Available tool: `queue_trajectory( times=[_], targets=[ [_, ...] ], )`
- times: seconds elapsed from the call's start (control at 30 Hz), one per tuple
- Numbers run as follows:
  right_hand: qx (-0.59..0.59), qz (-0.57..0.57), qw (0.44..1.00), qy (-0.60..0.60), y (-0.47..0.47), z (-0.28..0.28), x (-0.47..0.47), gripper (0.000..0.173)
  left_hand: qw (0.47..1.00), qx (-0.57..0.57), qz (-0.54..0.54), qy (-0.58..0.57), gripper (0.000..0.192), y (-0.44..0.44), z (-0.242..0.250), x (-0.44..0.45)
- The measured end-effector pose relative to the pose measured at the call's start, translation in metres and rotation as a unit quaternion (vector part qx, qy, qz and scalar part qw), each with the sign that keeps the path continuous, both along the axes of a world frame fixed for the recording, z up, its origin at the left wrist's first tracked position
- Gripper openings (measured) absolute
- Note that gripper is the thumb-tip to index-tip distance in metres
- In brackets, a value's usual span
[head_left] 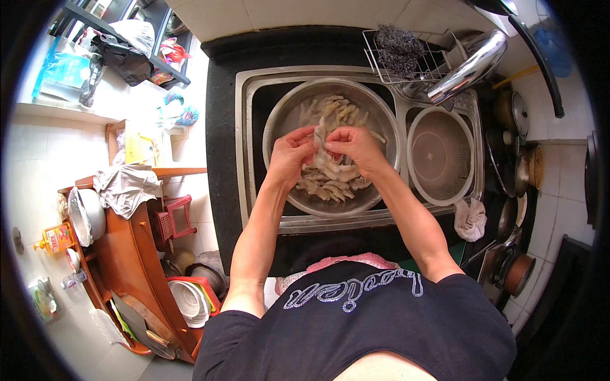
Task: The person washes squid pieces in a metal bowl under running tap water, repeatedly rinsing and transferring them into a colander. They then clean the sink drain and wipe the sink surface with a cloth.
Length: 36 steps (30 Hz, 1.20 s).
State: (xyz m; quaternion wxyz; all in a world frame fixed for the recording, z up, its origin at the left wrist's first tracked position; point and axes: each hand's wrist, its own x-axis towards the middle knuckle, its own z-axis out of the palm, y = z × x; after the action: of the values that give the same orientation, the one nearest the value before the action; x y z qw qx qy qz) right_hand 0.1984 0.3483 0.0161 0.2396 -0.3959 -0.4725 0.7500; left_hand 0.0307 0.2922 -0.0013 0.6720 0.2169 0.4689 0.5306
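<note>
A large steel basin (pixel 281 190) sits in the left bowl of a sink (pixel 243 143). Pale chicken feet (pixel 333 112) lie in water inside it, in piles at the far and near sides. Above the basin my left hand (pixel 293 155) and my right hand (pixel 355 147) face each other. Between them a single chicken foot (pixel 321 126) stands roughly upright, pinched by the fingers of both hands. My fingers cover part of it, so its lower end is hard to make out.
A round mesh strainer (pixel 441 157) rests over the right sink bowl. Behind it are a chrome faucet (pixel 469 66) and a wire rack (pixel 405 76) holding dark scouring pads (pixel 399 47). A crumpled cloth (pixel 470 219) lies at the sink's right front corner. Pots (pixel 518 274) stand farther right.
</note>
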Motion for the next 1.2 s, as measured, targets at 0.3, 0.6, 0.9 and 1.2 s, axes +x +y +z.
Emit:
queue_trajectory(
  times=[0.3,0.6,0.9,1.2],
  targets=[
    [-0.013,-0.005,0.999,0.051,-0.006,-0.019,0.011,0.015,0.997,-0.005,0.01,-0.071,0.038,-0.007,-0.014,-0.007],
    [0.367,0.095,0.731,-0.568,0.0,-0.104,0.041,0.071,0.735,0.12,-0.019,0.667,0.064,0.028,-0.095,0.01],
    [0.482,0.15,0.665,-0.551,0.017,-0.127,0.035,0.073,0.502,0.228,-0.138,0.823,0.044,0.061,-0.108,0.032],
    [0.461,0.193,0.717,-0.486,0.013,-0.095,0.076,0.083,0.581,0.216,-0.212,0.756,0.068,0.031,-0.088,0.021]
  ],
)
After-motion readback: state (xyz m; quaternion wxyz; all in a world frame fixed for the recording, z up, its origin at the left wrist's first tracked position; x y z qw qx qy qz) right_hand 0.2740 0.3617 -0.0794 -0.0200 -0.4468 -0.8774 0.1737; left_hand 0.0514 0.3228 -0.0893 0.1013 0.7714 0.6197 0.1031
